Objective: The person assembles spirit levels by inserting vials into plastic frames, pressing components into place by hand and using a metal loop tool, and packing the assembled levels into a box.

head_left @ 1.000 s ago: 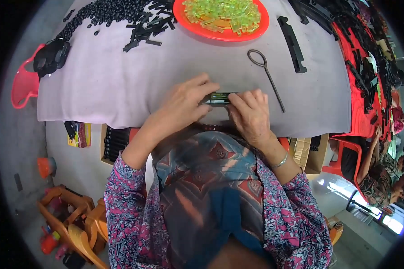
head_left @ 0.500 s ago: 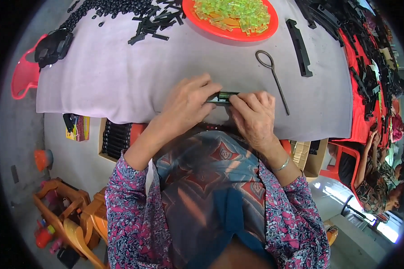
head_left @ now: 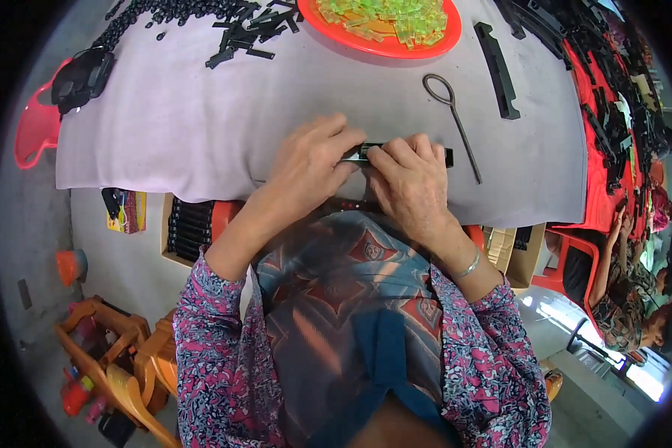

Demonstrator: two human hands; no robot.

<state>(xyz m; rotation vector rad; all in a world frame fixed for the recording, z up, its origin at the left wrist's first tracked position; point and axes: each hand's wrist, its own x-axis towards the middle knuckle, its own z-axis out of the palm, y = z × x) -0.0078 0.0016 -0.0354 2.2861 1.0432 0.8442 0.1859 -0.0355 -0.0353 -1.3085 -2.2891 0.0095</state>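
Note:
Close to the table's near edge, my left hand (head_left: 313, 158) and my right hand (head_left: 414, 183) grip a narrow black bar-shaped part (head_left: 449, 157) between them. My left fingers pinch its left end. The right thumb and fingers press on the middle, covering much of it; its other end sticks out past my right knuckles. Something pale green shows in the slot between the hands. To the right lie a metal rod with a looped end (head_left: 463, 136) and a similar notched black bar (head_left: 496, 71).
A red plate (head_left: 396, 53) of yellow-green clear pieces (head_left: 418, 26) stands at the back. Black strips (head_left: 248, 36) and small black beads (head_left: 190, 7) lie far left, near a black bulky object (head_left: 86, 78). Boxes stand below the table edge. At right, a person sits by a red-covered table (head_left: 593, 213).
The black part has shifted right within my hands, so its end now shows past the right hand. My right hand has moved slightly left, closer to my left.

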